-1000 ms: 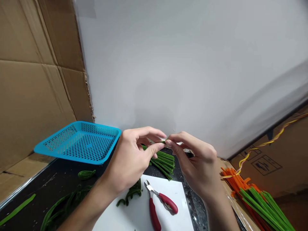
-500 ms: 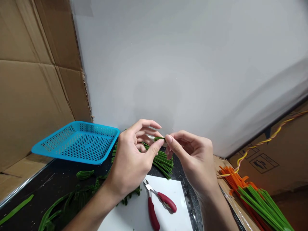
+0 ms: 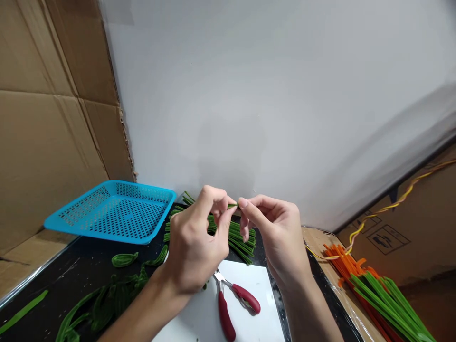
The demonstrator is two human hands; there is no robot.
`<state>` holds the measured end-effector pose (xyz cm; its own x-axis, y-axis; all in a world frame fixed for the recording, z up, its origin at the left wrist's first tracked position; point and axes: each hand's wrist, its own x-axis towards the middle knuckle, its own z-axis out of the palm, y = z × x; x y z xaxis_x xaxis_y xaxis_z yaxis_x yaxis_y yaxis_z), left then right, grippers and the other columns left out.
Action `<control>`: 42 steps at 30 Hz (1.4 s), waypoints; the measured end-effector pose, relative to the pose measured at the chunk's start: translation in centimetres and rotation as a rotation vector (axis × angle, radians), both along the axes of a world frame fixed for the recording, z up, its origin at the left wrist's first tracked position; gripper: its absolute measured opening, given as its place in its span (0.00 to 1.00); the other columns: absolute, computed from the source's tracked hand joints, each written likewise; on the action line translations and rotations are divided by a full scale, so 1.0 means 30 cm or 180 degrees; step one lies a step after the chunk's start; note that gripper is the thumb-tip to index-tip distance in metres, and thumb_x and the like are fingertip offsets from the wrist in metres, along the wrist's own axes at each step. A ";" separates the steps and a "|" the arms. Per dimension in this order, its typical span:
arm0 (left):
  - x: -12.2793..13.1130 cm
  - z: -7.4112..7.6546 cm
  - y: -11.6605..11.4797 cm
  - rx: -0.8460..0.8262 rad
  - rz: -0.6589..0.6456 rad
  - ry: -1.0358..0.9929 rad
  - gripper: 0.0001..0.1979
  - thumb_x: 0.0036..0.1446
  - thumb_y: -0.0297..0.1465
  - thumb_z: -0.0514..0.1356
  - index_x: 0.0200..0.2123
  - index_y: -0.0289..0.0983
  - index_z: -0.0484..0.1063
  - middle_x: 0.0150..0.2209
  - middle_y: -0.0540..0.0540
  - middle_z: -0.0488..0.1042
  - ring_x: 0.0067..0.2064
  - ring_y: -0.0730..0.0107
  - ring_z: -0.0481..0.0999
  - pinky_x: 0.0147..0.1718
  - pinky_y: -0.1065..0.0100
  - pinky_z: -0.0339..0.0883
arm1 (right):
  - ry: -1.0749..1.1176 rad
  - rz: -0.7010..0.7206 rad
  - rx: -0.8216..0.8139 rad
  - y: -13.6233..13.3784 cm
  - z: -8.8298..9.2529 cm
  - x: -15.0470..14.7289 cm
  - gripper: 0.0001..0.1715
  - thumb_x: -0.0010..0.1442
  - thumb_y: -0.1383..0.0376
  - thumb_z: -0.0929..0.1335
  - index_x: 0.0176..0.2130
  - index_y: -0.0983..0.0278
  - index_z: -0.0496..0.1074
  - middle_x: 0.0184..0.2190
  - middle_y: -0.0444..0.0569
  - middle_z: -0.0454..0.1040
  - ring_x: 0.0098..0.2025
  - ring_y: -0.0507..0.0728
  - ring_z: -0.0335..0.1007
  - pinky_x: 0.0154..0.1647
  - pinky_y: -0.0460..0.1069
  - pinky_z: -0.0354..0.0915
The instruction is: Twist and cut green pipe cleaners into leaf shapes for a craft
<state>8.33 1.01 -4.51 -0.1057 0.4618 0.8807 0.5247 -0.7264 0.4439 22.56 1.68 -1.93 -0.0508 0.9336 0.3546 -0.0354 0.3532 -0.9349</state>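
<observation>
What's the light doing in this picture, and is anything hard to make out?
Head view: a soft shadow dims the grey wall above the left hand and right hand; the red-handled pliers shade the white board slightly; the green loops, lower left, look dark and merge together; the pinched green piece is mostly hidden.

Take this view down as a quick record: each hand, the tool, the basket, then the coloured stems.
Left hand: thumb and finger pinching a small green piece
Right hand: fingertips pinching the piece's right end
Tool: red-handled cutters, lying on a white board
Basket: blue basket, perforated, left of the hands
Dark green stems: behind the hands
Orange stems, bright green stems: far right
</observation>
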 end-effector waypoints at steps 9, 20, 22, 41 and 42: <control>-0.025 -0.006 0.017 0.0943 0.0656 0.0755 0.12 0.61 0.18 0.65 0.42 0.39 0.71 0.26 0.56 0.72 0.24 0.78 0.71 0.22 0.72 0.62 | -0.0443 -0.0432 0.0254 -0.034 0.018 -0.026 0.12 0.62 0.61 0.74 0.29 0.66 0.80 0.19 0.44 0.71 0.19 0.49 0.63 0.19 0.45 0.61; -0.001 -0.021 0.024 -0.0204 -0.0421 -0.0098 0.15 0.62 0.22 0.65 0.36 0.41 0.60 0.30 0.54 0.76 0.26 0.77 0.73 0.22 0.74 0.65 | -0.0386 0.0191 -0.0218 0.011 0.007 0.028 0.17 0.61 0.57 0.75 0.28 0.66 0.75 0.18 0.42 0.68 0.20 0.49 0.61 0.19 0.44 0.62; -0.001 0.002 0.016 -0.0808 -0.0841 -0.0619 0.18 0.61 0.25 0.67 0.37 0.42 0.57 0.32 0.52 0.78 0.28 0.74 0.77 0.21 0.74 0.65 | -0.0455 0.0235 -0.0088 0.007 0.009 0.034 0.15 0.63 0.58 0.74 0.29 0.65 0.75 0.20 0.42 0.69 0.21 0.49 0.62 0.19 0.44 0.63; -0.065 0.088 0.009 -0.2282 -0.2539 -0.1914 0.26 0.52 0.24 0.72 0.35 0.42 0.54 0.27 0.59 0.68 0.20 0.82 0.63 0.13 0.80 0.59 | -0.2082 -0.0804 0.2809 0.012 -0.034 0.051 0.10 0.69 0.74 0.69 0.46 0.64 0.79 0.39 0.49 0.82 0.36 0.52 0.77 0.35 0.49 0.73; -0.064 0.086 0.010 -0.2312 -0.2592 -0.1920 0.26 0.53 0.25 0.72 0.35 0.42 0.53 0.27 0.59 0.68 0.19 0.82 0.64 0.13 0.80 0.59 | -0.2089 -0.0814 0.2817 0.011 -0.035 0.052 0.10 0.68 0.74 0.69 0.45 0.64 0.79 0.39 0.49 0.82 0.35 0.53 0.77 0.35 0.49 0.73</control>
<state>6.40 1.30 -1.94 0.1410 0.9418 0.3051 -0.3893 -0.2306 0.8918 24.11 2.00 -2.98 -0.3140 0.3772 0.8713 0.5385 0.8266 -0.1637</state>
